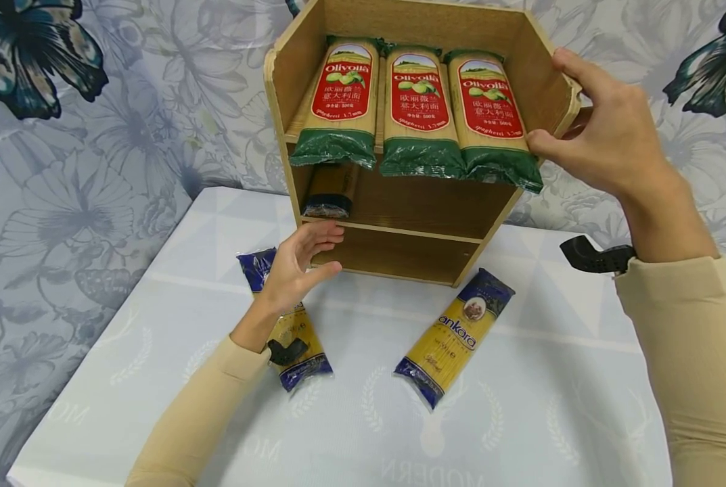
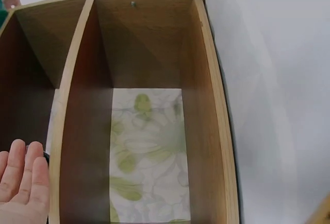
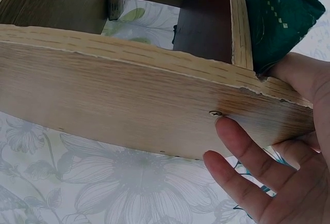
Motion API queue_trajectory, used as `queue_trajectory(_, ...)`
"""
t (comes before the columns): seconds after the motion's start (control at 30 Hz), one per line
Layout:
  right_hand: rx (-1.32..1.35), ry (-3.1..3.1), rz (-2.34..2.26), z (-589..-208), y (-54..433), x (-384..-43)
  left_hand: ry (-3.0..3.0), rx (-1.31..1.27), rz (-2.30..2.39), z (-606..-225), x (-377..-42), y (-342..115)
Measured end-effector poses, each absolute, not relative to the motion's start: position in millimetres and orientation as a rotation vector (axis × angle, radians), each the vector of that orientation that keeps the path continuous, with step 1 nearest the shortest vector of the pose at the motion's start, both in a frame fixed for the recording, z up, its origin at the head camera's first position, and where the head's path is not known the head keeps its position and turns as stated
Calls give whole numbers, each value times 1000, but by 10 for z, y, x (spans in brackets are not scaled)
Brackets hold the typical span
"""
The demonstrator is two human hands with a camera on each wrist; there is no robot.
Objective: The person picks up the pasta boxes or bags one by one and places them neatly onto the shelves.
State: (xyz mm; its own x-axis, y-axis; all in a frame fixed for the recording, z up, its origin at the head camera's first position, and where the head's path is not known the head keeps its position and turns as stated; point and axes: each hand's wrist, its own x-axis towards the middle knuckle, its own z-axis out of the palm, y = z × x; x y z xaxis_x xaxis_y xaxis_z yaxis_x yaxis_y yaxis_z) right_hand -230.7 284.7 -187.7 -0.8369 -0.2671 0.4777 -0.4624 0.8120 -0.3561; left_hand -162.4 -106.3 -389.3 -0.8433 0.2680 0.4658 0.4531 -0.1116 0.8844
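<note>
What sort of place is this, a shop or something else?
Probably a staged indoor work area rather than a shop, though I can't be sure: a covered table stands before a butterfly-patterned backdrop, with one small wooden shelf holding spaghetti packs.

Right fingers [image 1: 582,70] gripping the wooden shelf [image 1: 423,26] (three Olivoilà spaghetti packs [image 1: 420,108] up top!), left fingers [image 1: 321,232] near its lower board [image 1: 411,233]!

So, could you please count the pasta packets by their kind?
Olivoilà spaghetti packets: 3
Blue-and-yellow pasta packets on the table, one readably Ankara: 2
Dark-ended packet in the wooden shelf, brand unreadable: 1
Total: 6
</note>
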Motion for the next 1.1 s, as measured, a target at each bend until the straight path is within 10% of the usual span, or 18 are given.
queue_trajectory(1.1, 531, -2583, 665, -1907, 2842, -2305, -2424, 408, -1943, -4341, -522, -1557)
